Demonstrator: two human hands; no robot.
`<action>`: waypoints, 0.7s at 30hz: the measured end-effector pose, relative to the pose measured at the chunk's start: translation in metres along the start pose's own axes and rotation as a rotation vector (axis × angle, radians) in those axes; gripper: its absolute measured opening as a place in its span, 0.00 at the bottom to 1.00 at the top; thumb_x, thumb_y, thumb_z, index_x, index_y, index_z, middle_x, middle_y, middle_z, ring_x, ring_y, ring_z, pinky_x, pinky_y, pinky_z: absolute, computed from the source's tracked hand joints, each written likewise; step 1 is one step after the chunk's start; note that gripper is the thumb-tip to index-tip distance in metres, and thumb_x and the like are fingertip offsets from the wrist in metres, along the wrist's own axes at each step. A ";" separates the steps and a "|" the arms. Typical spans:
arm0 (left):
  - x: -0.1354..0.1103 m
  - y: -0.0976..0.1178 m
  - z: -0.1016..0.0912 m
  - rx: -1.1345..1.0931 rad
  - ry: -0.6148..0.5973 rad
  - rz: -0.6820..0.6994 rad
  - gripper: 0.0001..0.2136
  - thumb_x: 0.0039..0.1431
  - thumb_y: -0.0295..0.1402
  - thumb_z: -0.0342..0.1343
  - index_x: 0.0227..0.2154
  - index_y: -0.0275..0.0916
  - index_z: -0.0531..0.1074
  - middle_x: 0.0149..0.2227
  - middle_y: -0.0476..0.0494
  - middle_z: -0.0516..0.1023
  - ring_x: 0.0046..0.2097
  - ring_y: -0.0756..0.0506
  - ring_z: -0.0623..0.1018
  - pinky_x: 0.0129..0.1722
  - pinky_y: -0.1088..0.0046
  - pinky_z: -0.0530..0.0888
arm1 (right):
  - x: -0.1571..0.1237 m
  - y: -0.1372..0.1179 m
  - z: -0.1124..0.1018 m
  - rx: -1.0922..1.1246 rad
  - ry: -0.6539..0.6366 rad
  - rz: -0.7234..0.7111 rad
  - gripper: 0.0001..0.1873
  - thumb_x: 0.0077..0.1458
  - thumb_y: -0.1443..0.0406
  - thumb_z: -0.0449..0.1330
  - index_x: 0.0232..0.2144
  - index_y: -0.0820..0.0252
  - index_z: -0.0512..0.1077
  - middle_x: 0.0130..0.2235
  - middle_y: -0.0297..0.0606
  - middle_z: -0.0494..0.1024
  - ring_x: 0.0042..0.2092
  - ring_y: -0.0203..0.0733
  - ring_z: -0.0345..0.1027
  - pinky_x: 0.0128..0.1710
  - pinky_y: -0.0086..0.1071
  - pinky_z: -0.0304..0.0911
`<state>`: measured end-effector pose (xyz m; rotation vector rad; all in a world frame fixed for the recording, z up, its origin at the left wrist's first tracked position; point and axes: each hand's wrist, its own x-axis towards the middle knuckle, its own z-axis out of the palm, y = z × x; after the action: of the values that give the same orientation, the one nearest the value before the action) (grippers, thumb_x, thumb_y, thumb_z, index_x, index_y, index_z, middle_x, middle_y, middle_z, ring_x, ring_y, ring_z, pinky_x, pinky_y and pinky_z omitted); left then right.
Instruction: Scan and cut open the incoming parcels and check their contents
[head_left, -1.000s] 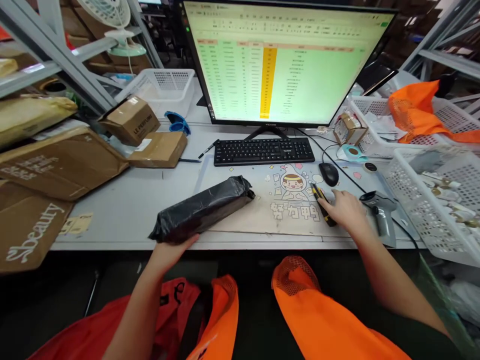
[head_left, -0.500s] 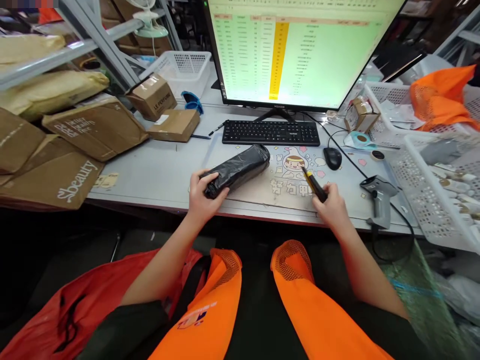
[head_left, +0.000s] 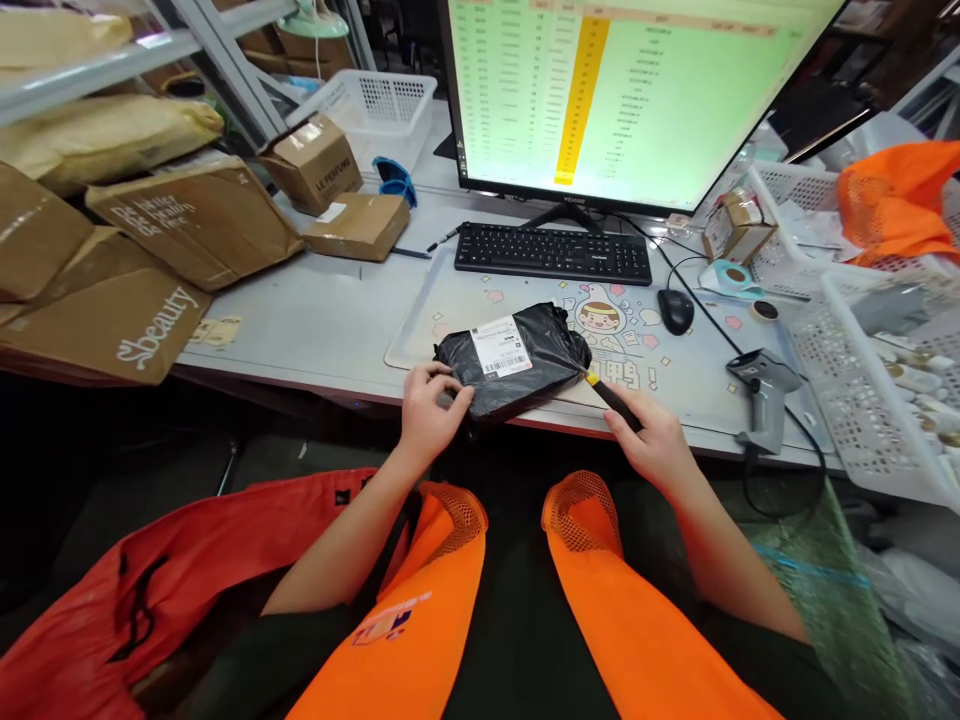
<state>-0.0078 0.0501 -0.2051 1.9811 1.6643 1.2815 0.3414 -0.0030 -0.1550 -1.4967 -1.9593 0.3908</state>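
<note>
A black plastic-wrapped parcel (head_left: 536,375) with a white shipping label (head_left: 501,347) facing up lies at the front edge of the desk mat (head_left: 427,330). My left hand (head_left: 433,408) grips the parcel's left end, thumb and fingers at its near corner. In my right hand (head_left: 654,440) is a utility knife (head_left: 613,402) with a black and yellow handle. Its tip touches the parcel's right end.
Behind the mat are a keyboard (head_left: 553,252), a mouse (head_left: 676,311) and a monitor (head_left: 637,110). A barcode scanner (head_left: 765,400) and white baskets (head_left: 862,390) stand at right. Cardboard boxes (head_left: 195,225) are piled at left, near a small flat box (head_left: 358,226).
The parcel has been turned so its labelled broad face shows on top, lying on the mat. The knife has moved left and down to the parcel's right end. The view has shifted slightly.
</note>
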 end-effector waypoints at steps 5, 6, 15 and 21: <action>0.019 -0.015 0.000 -0.044 -0.092 -0.335 0.15 0.57 0.45 0.61 0.42 0.41 0.70 0.47 0.38 0.77 0.52 0.36 0.78 0.57 0.53 0.75 | 0.019 -0.030 0.000 -0.101 -0.132 -0.059 0.25 0.72 0.52 0.54 0.64 0.52 0.74 0.50 0.46 0.81 0.52 0.53 0.77 0.55 0.45 0.73; 0.021 -0.017 0.000 -0.060 -0.109 -0.360 0.15 0.58 0.45 0.59 0.41 0.41 0.71 0.46 0.37 0.78 0.51 0.36 0.78 0.57 0.53 0.76 | 0.025 -0.037 0.000 -0.133 -0.171 -0.079 0.26 0.73 0.51 0.53 0.64 0.53 0.74 0.50 0.46 0.81 0.51 0.53 0.77 0.53 0.44 0.74; 0.069 -0.023 -0.014 -0.148 -0.292 -0.194 0.21 0.67 0.45 0.52 0.52 0.37 0.79 0.58 0.36 0.82 0.61 0.36 0.78 0.65 0.57 0.72 | 0.132 -0.087 -0.002 -0.429 -0.581 -0.378 0.23 0.71 0.52 0.56 0.60 0.50 0.80 0.44 0.43 0.82 0.42 0.47 0.76 0.40 0.34 0.66; 0.006 -0.019 0.002 -0.026 -0.159 -0.262 0.33 0.62 0.52 0.62 0.64 0.37 0.72 0.66 0.31 0.75 0.71 0.29 0.68 0.72 0.45 0.61 | 0.201 -0.113 0.012 -0.396 -0.767 -0.505 0.17 0.65 0.57 0.63 0.53 0.47 0.85 0.37 0.35 0.85 0.34 0.40 0.73 0.35 0.31 0.62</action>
<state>-0.0191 0.0621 -0.2167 1.7300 1.7499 1.0195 0.2185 0.1531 -0.0374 -1.0657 -3.0728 0.3976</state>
